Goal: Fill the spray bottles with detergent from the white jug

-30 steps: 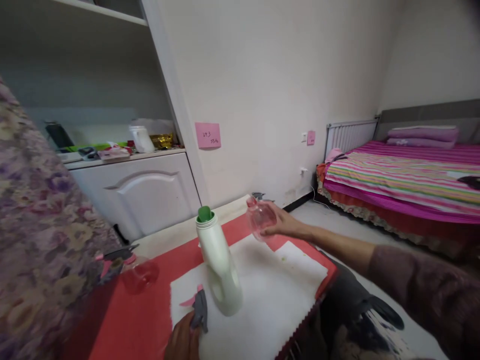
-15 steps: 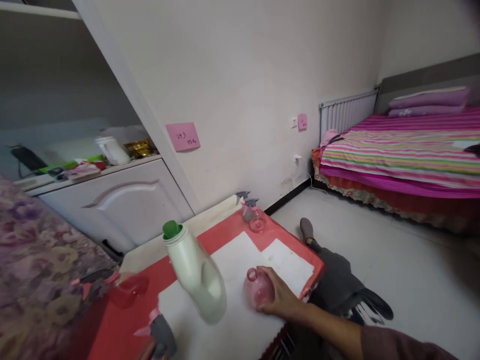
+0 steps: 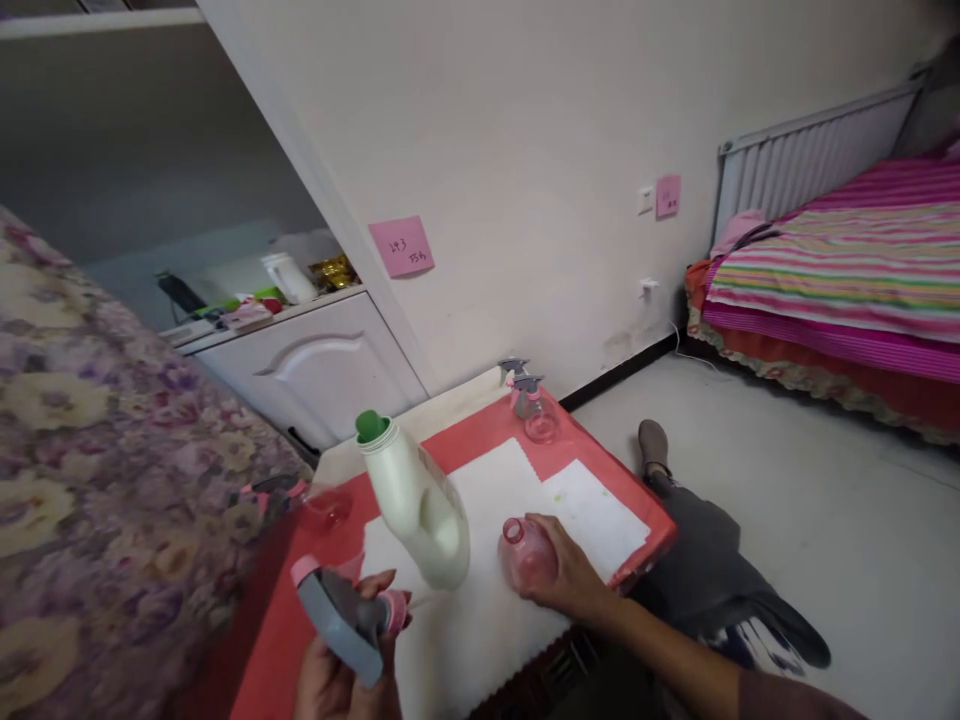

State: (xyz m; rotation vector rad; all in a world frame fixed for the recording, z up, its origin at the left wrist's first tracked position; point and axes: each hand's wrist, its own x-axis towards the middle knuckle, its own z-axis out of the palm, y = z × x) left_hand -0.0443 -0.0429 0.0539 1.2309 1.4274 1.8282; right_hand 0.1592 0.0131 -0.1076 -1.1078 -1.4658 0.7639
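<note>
My left hand is closed round a grey-and-pink spray bottle head, its pink collar turned to the right and a thin pale tube coming out of it. With fingers wrapped round its side, my right hand grips a clear pink bottle whose round mouth is uncovered. The pink bottle is over the white paper. Between the two hands stands a large pale green jug with a green opening at its top.
Spray bottles stand at the table's far corner, and another spray bottle is at its left. A red cloth covers the table. Floral fabric hangs at left; a bed stands at right.
My left hand has risen into view with the spray head, which has turned. My right hand still grips the pink bottle. The view has swung left.
</note>
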